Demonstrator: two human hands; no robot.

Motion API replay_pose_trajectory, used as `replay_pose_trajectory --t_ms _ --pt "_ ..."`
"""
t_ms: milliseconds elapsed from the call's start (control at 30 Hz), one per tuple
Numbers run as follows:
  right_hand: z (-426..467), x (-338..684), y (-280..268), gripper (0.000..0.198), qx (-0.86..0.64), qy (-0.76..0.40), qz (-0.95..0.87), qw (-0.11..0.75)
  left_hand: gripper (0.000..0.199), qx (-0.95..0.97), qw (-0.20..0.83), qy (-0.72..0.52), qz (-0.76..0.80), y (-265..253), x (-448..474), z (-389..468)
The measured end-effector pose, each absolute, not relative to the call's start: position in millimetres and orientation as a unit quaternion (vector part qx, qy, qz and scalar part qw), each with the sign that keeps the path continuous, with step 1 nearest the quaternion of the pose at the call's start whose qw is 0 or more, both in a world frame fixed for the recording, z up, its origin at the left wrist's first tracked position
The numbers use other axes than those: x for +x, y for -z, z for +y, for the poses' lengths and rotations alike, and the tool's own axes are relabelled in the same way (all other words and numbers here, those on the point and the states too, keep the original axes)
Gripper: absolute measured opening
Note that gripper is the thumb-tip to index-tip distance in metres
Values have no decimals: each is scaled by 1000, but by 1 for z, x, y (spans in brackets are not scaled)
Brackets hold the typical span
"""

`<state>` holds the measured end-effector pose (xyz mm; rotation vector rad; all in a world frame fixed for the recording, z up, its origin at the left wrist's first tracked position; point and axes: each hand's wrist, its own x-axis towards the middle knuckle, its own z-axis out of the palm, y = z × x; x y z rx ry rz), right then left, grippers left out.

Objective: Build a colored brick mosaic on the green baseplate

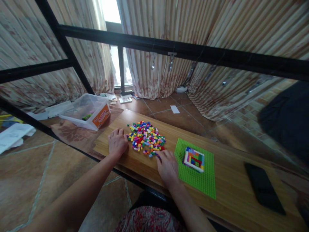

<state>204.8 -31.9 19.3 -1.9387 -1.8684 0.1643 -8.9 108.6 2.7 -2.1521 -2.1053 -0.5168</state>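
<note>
on wooden tabletop (230, 175) by curtains (145, 77), brick pile (146, 137) between left hand (117, 141) and right hand (168, 167), both curled, grip unclear

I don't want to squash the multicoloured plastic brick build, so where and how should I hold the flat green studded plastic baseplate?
Maybe try the near edge of the baseplate, from the wearer's side, thumbs on top. It lies flat on the brown wooden tabletop, and the brick build sits farther back, leaving that edge free of bricks.

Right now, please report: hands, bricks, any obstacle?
Left hand at left edge of loose bricks. Right hand at their near edge; both grips unclear. Green baseplate beside right hand; no obstacle seen.
</note>
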Motion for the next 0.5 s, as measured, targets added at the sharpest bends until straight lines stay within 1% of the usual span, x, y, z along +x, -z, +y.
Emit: replay_pose_trajectory --t_ms 200,367,500 --pt "-15 193 -19 19 -688 -71 -700 178 40 -703 40 171 -690 -3 -9 108" --pt "-12 193 -16 9 -700 -71 -690 166 41 -702 37 172 -691 -3 -9 108" --pt "-17 195 -17 8 -706 -73 -684 168 40 -702 36 169 -691 -3 -9 108"
